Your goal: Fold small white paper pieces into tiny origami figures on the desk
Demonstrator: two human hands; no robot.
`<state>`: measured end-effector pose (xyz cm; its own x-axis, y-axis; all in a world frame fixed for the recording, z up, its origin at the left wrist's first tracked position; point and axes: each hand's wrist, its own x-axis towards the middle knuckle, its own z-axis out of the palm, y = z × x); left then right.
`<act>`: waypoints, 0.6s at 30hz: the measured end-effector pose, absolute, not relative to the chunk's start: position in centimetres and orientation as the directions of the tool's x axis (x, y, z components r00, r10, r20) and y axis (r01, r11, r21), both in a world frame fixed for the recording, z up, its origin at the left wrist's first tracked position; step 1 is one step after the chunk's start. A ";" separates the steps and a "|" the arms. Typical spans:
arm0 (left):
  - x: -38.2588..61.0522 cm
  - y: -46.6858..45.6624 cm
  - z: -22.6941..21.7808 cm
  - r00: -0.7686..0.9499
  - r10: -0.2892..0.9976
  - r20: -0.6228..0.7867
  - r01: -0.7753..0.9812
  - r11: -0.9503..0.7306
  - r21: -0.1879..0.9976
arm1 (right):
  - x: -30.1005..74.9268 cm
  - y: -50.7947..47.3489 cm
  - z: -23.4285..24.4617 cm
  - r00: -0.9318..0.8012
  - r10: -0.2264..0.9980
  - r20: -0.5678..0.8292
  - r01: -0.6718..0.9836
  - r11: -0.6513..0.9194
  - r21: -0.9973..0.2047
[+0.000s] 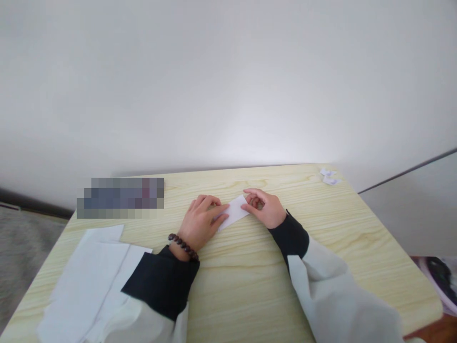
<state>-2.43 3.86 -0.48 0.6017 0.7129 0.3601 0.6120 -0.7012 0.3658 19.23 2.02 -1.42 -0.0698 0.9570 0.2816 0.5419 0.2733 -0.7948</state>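
Note:
A small white strip of paper lies slanted near the middle of the table, between my two hands. At its left end, my left hand has thumb and index finger on the paper, with the other fingers bent beside it. My right hand pinches the right end, thumb in front and the remaining fingers curled. The far ends of the paper are partly covered by my fingers. A dark beaded bracelet sits on my left wrist.
Several white paper sheets overlap on the left of the wooden table. A blurred-out item lies at the back left. Small folded white papers rest in the back right corner. A pale wall stands behind the table.

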 end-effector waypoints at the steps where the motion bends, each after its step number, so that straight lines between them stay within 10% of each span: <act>1: -2.4 3.8 -0.5 0.603 0.714 0.356 0.612 -0.701 0.368 | 19.1 1.8 -1.4 -0.045 0.949 0.311 0.576 0.279 -0.769; 11: -2.3 3.8 -0.4 0.599 0.712 0.366 0.595 -0.701 0.393 | 19.2 1.2 -1.2 -0.351 0.760 0.547 0.674 0.611 -0.416; 18: -2.3 3.8 -0.4 0.594 0.728 0.343 0.597 -0.684 0.418 | 19.9 1.3 -1.4 -0.485 0.701 0.522 0.607 0.700 -0.376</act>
